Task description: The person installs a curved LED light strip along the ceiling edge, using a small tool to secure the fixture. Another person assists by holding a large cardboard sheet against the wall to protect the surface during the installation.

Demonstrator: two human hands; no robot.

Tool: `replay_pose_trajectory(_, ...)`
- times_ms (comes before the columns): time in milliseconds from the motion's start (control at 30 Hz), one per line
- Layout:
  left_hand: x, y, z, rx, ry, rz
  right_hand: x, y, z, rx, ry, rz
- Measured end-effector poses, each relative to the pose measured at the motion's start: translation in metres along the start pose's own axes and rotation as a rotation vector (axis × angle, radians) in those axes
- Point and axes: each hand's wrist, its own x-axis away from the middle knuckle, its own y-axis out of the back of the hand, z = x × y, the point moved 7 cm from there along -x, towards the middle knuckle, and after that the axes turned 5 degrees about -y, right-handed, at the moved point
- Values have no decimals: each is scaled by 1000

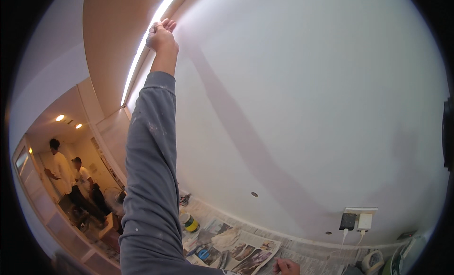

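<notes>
My left arm, in a grey sleeve with pale specks, reaches up high. At the lit light strip (137,57) under a brown panel (113,34), my left hand (162,34) has its thumb and forefinger pinched together, with the other fingers loosely bent. Whatever they pinch is too small or hidden to make out. Low down, at the bottom edge, my right hand (286,267) shows only in part, its fingers curled in. What it holds, if anything, is out of sight. Below it and to the left, newspaper (257,251) covers the surface.
A pale wall (307,109) carries my arm's shadow and a socket (373,210) with two plugged-in chargers. On the newspaper stand a yellow-and-black tub (190,223) and a blue round thing (203,254). Rolls of tape (373,261) lie at lower right. Two people (64,168) stand beyond a doorway.
</notes>
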Motion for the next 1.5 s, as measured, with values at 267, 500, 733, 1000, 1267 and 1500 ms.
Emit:
replay_pose_trajectory(267,78,107,-51,-525,-111,596,8,-41,68,254,126,-9)
replay_pose_trajectory(500,152,298,-22,-569,228,1203,-6,-77,135,524,255,-189)
replay_pose_trajectory(733,254,411,-55,-427,131,1730,-26,-135,159,460,408,-273)
replay_pose_trajectory(1000,249,449,-23,-332,403,1675,-48,-196,160,561,423,-300)
replay_pose_trajectory(1267,321,429,24,-71,450,1701,-52,-272,-10,1032,210,215)
replay_pose_trajectory(1500,419,432,33,103,622,1692,-24,-193,-72,1292,-24,74)
